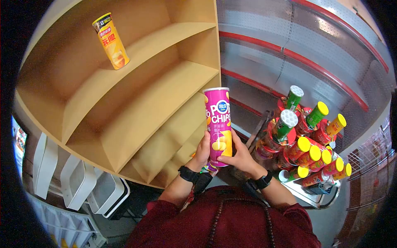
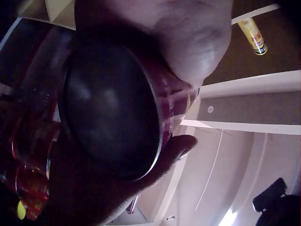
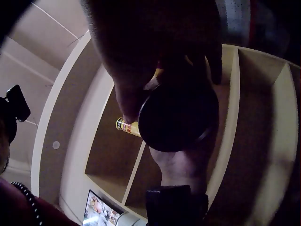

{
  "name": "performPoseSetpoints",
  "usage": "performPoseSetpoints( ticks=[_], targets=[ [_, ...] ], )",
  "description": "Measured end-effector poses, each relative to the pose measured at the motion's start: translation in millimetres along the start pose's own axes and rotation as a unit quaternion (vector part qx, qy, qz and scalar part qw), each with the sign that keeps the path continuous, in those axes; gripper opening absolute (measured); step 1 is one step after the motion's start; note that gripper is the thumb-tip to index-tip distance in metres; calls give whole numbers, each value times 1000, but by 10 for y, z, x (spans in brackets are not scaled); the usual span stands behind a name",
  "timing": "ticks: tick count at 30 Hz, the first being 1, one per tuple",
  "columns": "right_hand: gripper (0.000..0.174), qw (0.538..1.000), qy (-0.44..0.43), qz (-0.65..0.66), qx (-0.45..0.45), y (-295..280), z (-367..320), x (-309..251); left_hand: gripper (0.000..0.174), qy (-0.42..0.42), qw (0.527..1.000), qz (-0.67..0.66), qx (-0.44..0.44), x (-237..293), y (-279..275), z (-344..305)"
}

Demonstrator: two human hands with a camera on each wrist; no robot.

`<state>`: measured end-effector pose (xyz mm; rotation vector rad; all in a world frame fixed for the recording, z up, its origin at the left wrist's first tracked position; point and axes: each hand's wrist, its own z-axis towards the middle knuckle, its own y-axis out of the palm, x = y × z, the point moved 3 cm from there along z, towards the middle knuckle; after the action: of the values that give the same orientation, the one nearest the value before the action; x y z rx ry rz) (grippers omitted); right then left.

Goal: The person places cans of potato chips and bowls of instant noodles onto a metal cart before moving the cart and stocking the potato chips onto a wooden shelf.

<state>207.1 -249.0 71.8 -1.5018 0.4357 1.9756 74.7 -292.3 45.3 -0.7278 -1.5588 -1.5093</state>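
Note:
A purple canister of potato chips (image 1: 217,120) stands nearly upright before my chest, held in both hands. My left hand (image 1: 201,152) grips its left side low down, with most of its fingers hidden behind it. From the right, my right hand (image 1: 245,159) holds the lower part, its thumb lying across the front near the base. The canister's dark round end (image 2: 110,113) fills much of the left wrist view. In the right wrist view, that end (image 3: 178,117) sits in shadow between the two hands.
A yellow chip canister (image 1: 111,43) stands on the upper level of the wooden shelf (image 1: 165,97). At the right, a cart (image 1: 310,198) carries several green, red and yellow-lidded canisters (image 1: 304,144). Grey metal shelving (image 1: 252,58) with red edges is behind it. White trays (image 1: 78,182) are lower left.

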Motion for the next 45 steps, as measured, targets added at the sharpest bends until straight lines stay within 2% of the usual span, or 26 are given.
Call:
performPoseSetpoints(
  ticks=[3, 5, 7, 8, 9, 11, 13, 14, 15, 16, 19, 20, 21, 23, 24, 25, 27, 29, 31, 33, 36, 39, 41, 43, 45],
  targets=[
    [99, 998, -15, -51, 15, 41, 56, -86, 58, -1, 999, 37, 10, 34, -120, 9],
    [98, 995, -35, -92, 33, 68, 103, -128, 58, 19, 978, 200, 54, -10, -298, 49],
    [97, 981, -25, -189, 44, 76, 142, 73, 57, 50, 964, 256, 54, -114, -487, 80],
    [96, 991, 12, -133, 6, 125, 190, -142, 56, 40, 957, 280, 66, -30, -417, 23],
    [96, 993, 1, -120, -2, 146, 199, -1, 56, 29, 949, 303, 78, 55, -331, -57],
    [94, 981, -41, -188, -23, 189, 207, 266, 48, -51, 973, 206, 86, 87, -276, -166],
    [97, 978, -16, -203, -50, 235, 171, 312, 43, -69, 941, 331, 2, -12, -514, -197],
    [101, 972, -7, -218, -86, 253, 182, 234, 44, -40, 946, 321, -25, -67, -623, -226],
    [102, 963, -34, -245, -112, 270, 195, 328, 46, -12, 949, 311, -53, -118, -704, -270],
    [101, 960, -23, -240, -142, 284, 189, 385, 49, -21, 965, 261, -30, -153, -754, -345],
    [96, 948, 12, -227, -222, 362, 227, 276, 55, -55, 934, 353, -9, 56, -784, -531],
    [95, 951, -55, -219, -213, 390, 227, 260, 55, -50, 933, 356, -7, 122, -780, -558],
    [95, 950, -59, -219, -213, 407, 242, 253, 56, -64, 928, 368, -1, 156, -788, -589],
    [98, 943, 23, -245, -226, 435, 236, 301, 57, -81, 922, 379, 5, 121, -852, -609],
    [100, 943, 61, -220, -243, 439, 252, 311, 59, -18, 918, 395, 14, 93, -901, -591],
    [100, 943, 63, -219, -243, 438, 251, 309, 62, 46, 911, 409, 23, 99, -899, -579],
    [100, 964, 69, -144, -212, 423, 266, 246, 65, 75, 908, 409, 43, 77, -895, -540],
    [100, 961, 84, -158, -211, 397, 271, 93, 68, 103, 904, 409, 64, 121, -807, -501],
    [99, 977, 28, -125, -169, 379, 285, -44, 73, 132, 896, 416, 87, 292, -582, -491],
    [100, 980, 32, -114, -160, 320, 254, 76, 74, 121, 892, 428, 81, 313, -505, -473],
    [100, 981, 54, -133, -131, 225, 190, 191, 78, 106, 919, 374, 64, 273, -457, -411],
    [100, 981, 57, -134, -128, 166, 131, 191, 86, 89, 902, 421, 23, 191, -464, -352],
    [99, 980, 65, -130, -133, 123, 48, 229, 91, 6, 864, 504, 6, 24, -552, -330],
    [99, 980, 73, -124, -137, 87, -20, 274, 90, 39, 854, 519, 12, 17, -484, -381],
    [101, 981, 71, -99, -151, 69, -60, 301, 89, 6, 838, 545, -4, 71, -380, -422]
  ],
)
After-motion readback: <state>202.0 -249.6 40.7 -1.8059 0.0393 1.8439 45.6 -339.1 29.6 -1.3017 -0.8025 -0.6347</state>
